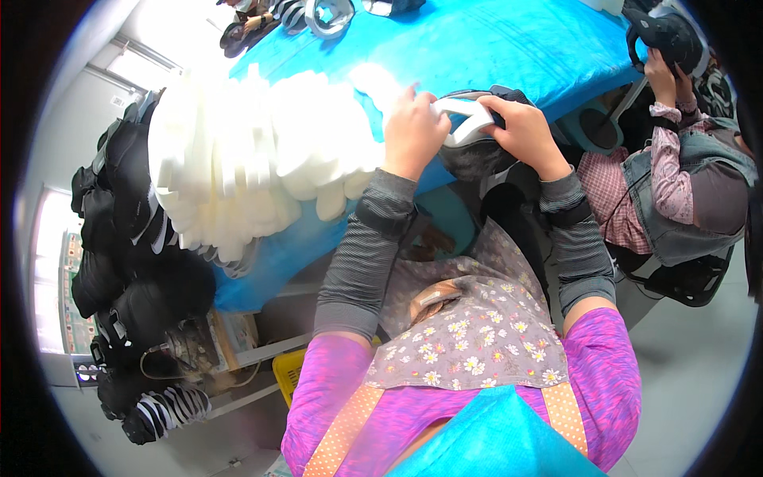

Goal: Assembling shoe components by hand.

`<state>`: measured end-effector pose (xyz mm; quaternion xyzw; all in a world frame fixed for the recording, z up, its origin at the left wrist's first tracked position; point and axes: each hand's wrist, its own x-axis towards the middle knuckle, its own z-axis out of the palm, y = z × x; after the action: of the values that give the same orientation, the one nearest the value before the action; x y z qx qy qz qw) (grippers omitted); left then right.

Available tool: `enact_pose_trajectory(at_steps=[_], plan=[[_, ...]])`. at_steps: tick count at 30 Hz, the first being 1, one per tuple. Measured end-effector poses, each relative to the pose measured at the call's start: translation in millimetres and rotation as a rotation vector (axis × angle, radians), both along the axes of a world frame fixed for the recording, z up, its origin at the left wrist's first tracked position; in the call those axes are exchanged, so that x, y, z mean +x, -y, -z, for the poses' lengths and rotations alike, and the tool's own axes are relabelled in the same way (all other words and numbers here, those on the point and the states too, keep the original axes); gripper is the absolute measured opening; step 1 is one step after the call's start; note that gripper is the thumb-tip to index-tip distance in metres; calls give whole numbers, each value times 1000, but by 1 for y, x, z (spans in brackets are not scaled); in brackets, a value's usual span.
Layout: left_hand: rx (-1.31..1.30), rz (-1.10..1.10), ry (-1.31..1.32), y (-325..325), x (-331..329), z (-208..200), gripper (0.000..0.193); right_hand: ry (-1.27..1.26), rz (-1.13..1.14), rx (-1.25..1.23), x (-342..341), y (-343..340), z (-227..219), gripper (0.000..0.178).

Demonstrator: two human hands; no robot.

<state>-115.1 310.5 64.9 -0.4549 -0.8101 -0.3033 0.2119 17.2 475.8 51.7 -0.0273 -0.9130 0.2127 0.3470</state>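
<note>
Strip (pixel 477 127) held between left hand (pixel 413 131) and right hand (pixel 524 131) at near edge of table (pixel 509 48), cap (pixel 477 161) set just below strip. Foam-like pieces (pixel 230 167) piled on table, left of both hands; stacked caps (pixel 131 175) massed farther left, beside pile. Visor (pixel 330 17) laid at table's far side. Crate (pixel 287 375) placed low, left of wearer's left arm. Another cap (pixel 668 36) held up by co-worker (pixel 683 175), seated at right.

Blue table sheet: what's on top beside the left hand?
Left of the left hand, a bulky pile of white pads. The sheet beneath the pile is covered; anything there can't be seen.
</note>
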Motion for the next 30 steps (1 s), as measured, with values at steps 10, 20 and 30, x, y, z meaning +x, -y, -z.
enact_pose_trajectory(at_steps=[10,20,30], plan=[[-146,141,173,-17,-19,-3,33,-11,53,-15,-9,6,2,32],[24,64,-303,-19,3,-11,43,-105,54,-235,-3,12,16,27],[-231,510,138,-21,-14,-7,43,-63,41,-318,1,12,18,25]])
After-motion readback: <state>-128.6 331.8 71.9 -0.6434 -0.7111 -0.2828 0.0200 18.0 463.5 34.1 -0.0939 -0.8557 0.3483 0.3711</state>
